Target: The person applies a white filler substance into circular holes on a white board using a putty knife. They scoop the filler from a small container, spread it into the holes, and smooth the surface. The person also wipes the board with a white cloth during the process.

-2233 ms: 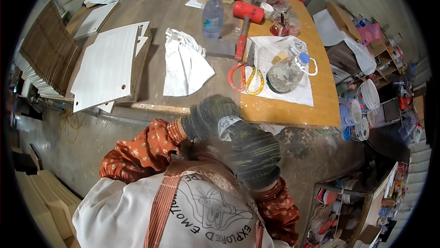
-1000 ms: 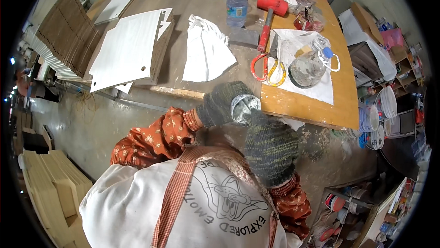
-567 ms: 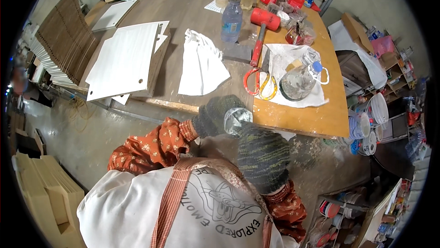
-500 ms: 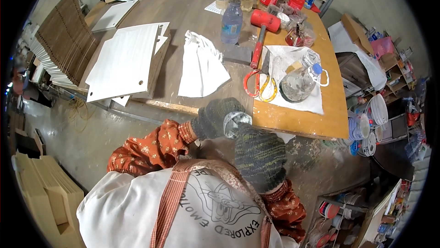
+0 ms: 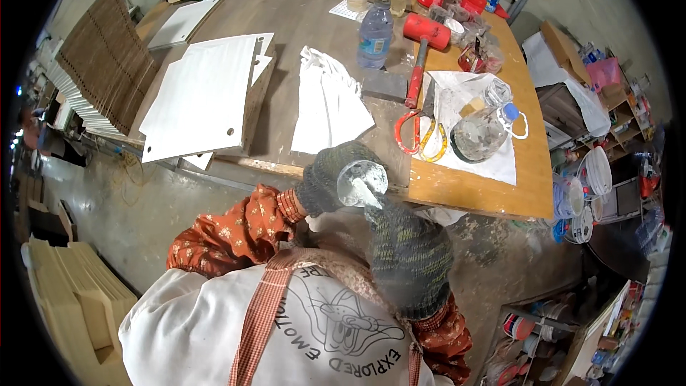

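A round cup (image 5: 363, 164) sits in the left hand (image 5: 327, 175), which wears a dark knitted glove and curls around the cup's outer side, mostly closed. The cup is in front of the person's chest, by the near edge of the counter (image 5: 279, 11). Its mouth faces up toward the head, so the view looks straight into it; its own axis therefore runs roughly along the line of sight, and the glove hides most of its wall. White paste coats the inside.

A slim white-coated tool (image 5: 366, 194) stands in the cup. Its long axis runs slantwise, from the glove at lower right up to the left, the far end pointing into the cup and away from the person. The right hand (image 5: 411, 254), gloved alike, is curled about the tool's near end; the back of the glove hides most of the fingers, and the tool's exact kind is too covered to tell.

On the counter beyond, a white cloth (image 5: 329, 111) lies nearest the left hand, while scissors (image 5: 427, 111) lie farther right, loops toward the person and blades pointing away.
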Demonstrator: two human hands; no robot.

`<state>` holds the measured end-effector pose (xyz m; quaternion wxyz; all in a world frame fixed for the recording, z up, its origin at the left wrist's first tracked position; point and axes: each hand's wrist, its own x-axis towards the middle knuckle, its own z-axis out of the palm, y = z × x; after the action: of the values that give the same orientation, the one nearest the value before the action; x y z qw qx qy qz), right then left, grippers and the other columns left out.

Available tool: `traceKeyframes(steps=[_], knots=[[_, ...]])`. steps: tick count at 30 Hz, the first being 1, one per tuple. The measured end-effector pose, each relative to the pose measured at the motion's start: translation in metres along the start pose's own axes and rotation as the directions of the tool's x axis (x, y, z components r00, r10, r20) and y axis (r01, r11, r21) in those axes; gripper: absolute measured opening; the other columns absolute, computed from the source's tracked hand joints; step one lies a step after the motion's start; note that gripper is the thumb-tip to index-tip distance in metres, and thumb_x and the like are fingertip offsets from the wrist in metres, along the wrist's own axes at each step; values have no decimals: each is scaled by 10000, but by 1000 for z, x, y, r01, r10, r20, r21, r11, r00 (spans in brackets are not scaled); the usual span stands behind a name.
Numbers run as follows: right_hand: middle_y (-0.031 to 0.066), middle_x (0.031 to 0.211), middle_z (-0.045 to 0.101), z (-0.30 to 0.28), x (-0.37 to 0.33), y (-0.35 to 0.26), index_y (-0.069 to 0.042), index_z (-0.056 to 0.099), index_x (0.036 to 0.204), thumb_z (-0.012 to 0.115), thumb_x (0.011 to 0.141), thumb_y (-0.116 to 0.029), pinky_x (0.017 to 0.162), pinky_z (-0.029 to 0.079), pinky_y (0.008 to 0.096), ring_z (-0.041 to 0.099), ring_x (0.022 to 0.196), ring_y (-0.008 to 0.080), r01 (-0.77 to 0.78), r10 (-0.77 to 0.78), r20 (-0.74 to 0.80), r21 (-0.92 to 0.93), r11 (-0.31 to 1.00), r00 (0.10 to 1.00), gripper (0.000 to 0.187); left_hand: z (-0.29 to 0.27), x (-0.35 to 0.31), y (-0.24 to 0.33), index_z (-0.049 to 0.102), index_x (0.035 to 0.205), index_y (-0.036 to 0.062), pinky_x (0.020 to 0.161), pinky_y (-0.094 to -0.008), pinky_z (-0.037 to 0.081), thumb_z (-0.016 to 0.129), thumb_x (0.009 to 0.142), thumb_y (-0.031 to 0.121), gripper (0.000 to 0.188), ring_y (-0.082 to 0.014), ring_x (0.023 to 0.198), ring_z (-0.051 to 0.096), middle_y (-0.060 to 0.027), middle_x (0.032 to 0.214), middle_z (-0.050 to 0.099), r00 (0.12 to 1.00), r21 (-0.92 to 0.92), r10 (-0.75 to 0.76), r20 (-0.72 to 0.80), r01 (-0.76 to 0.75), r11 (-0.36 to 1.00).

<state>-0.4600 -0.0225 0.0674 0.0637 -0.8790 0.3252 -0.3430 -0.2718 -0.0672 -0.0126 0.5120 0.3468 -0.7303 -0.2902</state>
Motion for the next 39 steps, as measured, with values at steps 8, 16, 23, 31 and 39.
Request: traceKeyframes(steps=[8, 16, 23, 31, 39], knots=[[57, 645, 537, 13, -5, -28, 50, 550, 1042, 429, 845, -106, 446, 475, 310, 508, 490, 150, 426, -302, 300, -642, 638, 905, 279, -5, -28, -22, 421, 1229, 26, 925, -332, 428, 677, 755, 159, 555, -215, 1086, 502, -134, 1177, 505, 938, -536, -283, 199, 345, 770], [91, 648, 514, 38, 11, -42, 75, 531, 1032, 508, 782, -203, 469, 449, 343, 527, 553, 210, 255, -224, 125, -539, 803, 967, 374, -39, -29, -20, 451, 1214, -9, 953, -345, 413, 557, 844, 111, 404, -241, 1069, 518, -164, 1168, 517, 945, -299, -194, 264, 272, 915], [37, 577, 431, 6, 12, -48, 85, 494, 1125, 461, 794, -94, 379, 392, 326, 438, 465, 159, 106, -86, 72, -362, 926, 994, 378, -6, -41, -77, 473, 1200, 11, 928, -338, 431, 632, 783, 140, 464, -225, 1058, 526, -151, 1148, 530, 892, -859, -404, 201, 359, 365], [69, 631, 474, 30, -3, -40, 58, 489, 1133, 453, 827, -171, 443, 402, 337, 475, 519, 181, 105, -51, 112, -549, 829, 992, 384, -38, -14, -9, 517, 1105, 17, 803, -339, 495, 747, 671, 158, 511, -217, 899, 600, -121, 996, 606, 985, 74, 67, 160, -80, 994], [75, 605, 515, 62, -28, -10, -31, 584, 942, 558, 774, -195, 483, 417, 355, 502, 523, 228, -98, 123, 143, -174, 980, 982, 236, -24, -16, -15, 616, 848, 80, 630, -335, 483, 686, 692, 292, 273, -278, 690, 593, -105, 778, 609, 844, 321, -303, 443, 166, 932]])
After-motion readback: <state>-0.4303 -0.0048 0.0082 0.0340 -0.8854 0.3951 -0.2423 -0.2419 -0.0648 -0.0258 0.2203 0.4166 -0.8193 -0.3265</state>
